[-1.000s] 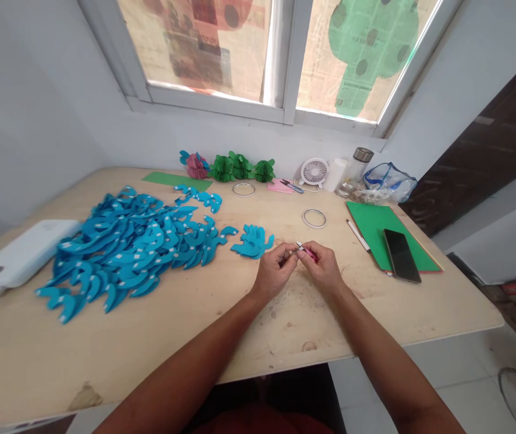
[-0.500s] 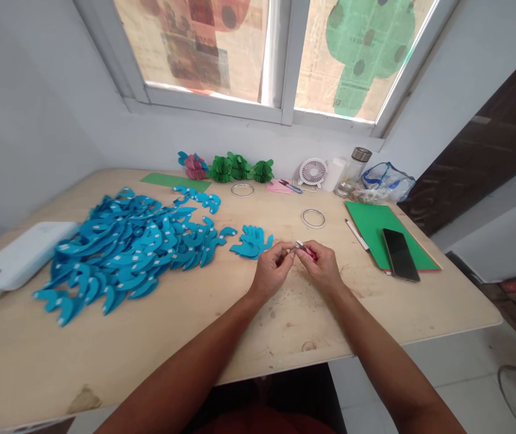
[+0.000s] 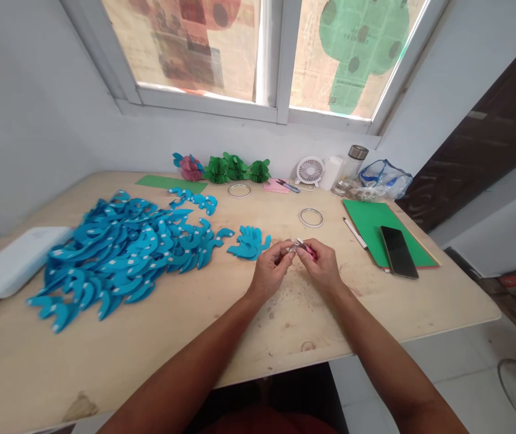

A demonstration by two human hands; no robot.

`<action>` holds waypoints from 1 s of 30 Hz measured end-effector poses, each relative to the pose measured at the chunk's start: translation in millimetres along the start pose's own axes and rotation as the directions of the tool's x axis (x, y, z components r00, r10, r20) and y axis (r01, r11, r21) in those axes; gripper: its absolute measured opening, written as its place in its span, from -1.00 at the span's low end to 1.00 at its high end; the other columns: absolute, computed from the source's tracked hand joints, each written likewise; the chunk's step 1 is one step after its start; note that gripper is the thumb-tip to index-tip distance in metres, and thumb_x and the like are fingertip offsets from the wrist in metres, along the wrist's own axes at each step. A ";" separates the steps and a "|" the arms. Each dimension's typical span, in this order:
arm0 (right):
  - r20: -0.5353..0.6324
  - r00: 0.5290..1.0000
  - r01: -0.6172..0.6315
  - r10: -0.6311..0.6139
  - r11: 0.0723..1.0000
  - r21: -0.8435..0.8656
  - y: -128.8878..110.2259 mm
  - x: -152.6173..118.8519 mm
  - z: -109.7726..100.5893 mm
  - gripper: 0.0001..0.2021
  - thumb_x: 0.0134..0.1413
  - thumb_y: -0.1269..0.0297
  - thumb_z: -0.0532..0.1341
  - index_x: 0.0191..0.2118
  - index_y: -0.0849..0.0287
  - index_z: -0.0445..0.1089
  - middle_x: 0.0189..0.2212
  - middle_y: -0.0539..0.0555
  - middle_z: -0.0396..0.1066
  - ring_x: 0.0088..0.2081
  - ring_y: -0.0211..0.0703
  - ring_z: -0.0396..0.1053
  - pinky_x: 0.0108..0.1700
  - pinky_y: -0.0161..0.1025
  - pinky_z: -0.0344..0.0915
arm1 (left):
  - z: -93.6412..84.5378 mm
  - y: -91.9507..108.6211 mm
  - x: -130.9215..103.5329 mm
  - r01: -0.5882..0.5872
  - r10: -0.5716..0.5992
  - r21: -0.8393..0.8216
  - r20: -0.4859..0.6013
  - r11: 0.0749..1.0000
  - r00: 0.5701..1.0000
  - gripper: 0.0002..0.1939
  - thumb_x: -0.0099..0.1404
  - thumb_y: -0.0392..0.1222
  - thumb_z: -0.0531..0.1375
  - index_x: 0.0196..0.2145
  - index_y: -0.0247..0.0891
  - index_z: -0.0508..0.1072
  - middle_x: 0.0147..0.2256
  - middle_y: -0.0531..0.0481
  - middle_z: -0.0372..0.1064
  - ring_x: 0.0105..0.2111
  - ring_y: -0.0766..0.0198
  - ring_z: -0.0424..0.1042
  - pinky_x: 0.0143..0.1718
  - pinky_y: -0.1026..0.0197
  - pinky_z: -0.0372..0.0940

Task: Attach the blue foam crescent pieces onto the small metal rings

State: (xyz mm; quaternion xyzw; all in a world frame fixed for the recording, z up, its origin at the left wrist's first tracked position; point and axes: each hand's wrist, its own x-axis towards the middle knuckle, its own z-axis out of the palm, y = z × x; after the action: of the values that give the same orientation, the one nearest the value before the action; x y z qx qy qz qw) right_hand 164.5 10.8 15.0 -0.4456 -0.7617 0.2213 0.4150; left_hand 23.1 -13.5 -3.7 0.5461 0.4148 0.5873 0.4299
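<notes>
My left hand (image 3: 274, 265) and my right hand (image 3: 319, 264) meet over the table, fingertips pinched close together. Between the left fingertips is a small whitish piece (image 3: 293, 247), too small to name. The right hand grips a small pink object (image 3: 310, 251), mostly hidden by the fingers; its kind cannot be made out. Just left of my hands lies a small stack of blue curved paper pieces (image 3: 249, 244). Further left spreads a large heap of similar blue pieces (image 3: 126, 247) with white squares on them.
Two tape rolls (image 3: 311, 217) lie beyond my hands. Blue-handled snips (image 3: 287, 185) rest on pink paper near a small fan (image 3: 310, 171). At right are a pen (image 3: 355, 233), green sheets (image 3: 366, 217) and a phone (image 3: 398, 252). A white device (image 3: 18, 260) sits far left.
The view has shifted slightly, so the table items appear a little further left. Both hands keep their pinched hold, with only slight finger movement.
</notes>
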 end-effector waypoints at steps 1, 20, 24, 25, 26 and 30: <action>-0.004 1.000 0.001 -0.001 1.000 0.005 -0.6 -0.1 -0.2 -0.72 0.07 0.10 0.10 -0.36 0.23 0.39 -0.62 -0.06 0.20 -0.56 -0.32 0.12 -0.48 -0.35 0.06 | -0.1 0.2 0.1 -0.006 0.007 0.009 -0.006 1.000 1.000 -0.72 0.19 -0.08 0.15 -0.20 -0.28 0.44 -0.50 0.04 0.27 -0.58 0.42 0.17 -0.62 0.36 0.07; -0.057 0.990 -0.113 0.128 0.970 0.217 3.5 0.5 4.4 -0.84 -0.05 0.22 0.17 -0.50 0.19 0.30 -0.68 -0.12 0.08 -0.61 -0.36 0.01 -0.55 -0.37 0.00 | 0.4 0.9 -2.2 -0.007 0.010 0.071 -0.033 0.997 0.999 -0.74 0.18 -0.15 0.15 -0.18 -0.29 0.44 -0.54 0.09 0.26 -0.62 0.45 0.14 -0.59 0.36 0.08; -0.080 0.994 -0.063 0.078 0.983 0.171 2.1 0.6 2.4 -0.84 -0.04 0.22 0.17 -0.50 0.19 0.31 -0.68 -0.11 0.11 -0.62 -0.36 0.03 -0.55 -0.37 0.01 | 0.5 2.9 -1.7 -0.021 0.023 0.049 -0.042 0.999 0.999 -0.82 0.16 -0.18 0.15 -0.28 -0.29 0.44 -0.56 0.10 0.24 -0.60 0.44 0.17 -0.56 0.35 0.10; -0.087 0.994 -0.046 0.060 0.987 0.156 1.3 0.5 2.0 -0.85 -0.03 0.22 0.17 -0.49 0.19 0.32 -0.67 -0.11 0.12 -0.62 -0.36 0.04 -0.55 -0.37 0.02 | 0.6 3.6 -1.7 -0.026 0.029 0.053 -0.045 0.998 0.999 -0.82 0.16 -0.19 0.15 -0.28 -0.28 0.45 -0.56 0.10 0.23 -0.59 0.43 0.18 -0.55 0.35 0.11; -0.095 0.995 -0.027 0.041 0.990 0.139 0.3 0.3 1.7 -0.85 -0.03 0.23 0.17 -0.49 0.19 0.33 -0.67 -0.10 0.13 -0.61 -0.36 0.05 -0.54 -0.37 0.03 | 0.8 4.3 -1.7 -0.031 0.034 0.055 -0.049 0.998 0.998 -0.82 0.16 -0.20 0.14 -0.27 -0.28 0.45 -0.57 0.10 0.23 -0.57 0.42 0.19 -0.53 0.34 0.12; -0.129 0.991 0.047 -0.039 0.997 0.059 -4.2 -0.7 0.6 -0.85 0.00 0.23 0.16 -0.43 0.21 0.36 -0.63 -0.07 0.21 -0.59 -0.34 0.11 -0.51 -0.36 0.08 | 1.0 4.6 -1.9 -0.041 0.045 0.054 -0.066 0.998 0.997 -0.82 0.16 -0.21 0.13 -0.29 -0.28 0.46 -0.57 0.08 0.25 -0.55 0.40 0.22 -0.51 0.34 0.14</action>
State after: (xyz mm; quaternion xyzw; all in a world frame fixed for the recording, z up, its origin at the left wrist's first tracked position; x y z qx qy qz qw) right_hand 162.1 8.1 17.4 -0.4292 -0.7358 0.2068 0.4813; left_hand 23.9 -16.7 0.2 0.5460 0.4323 0.6032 0.3887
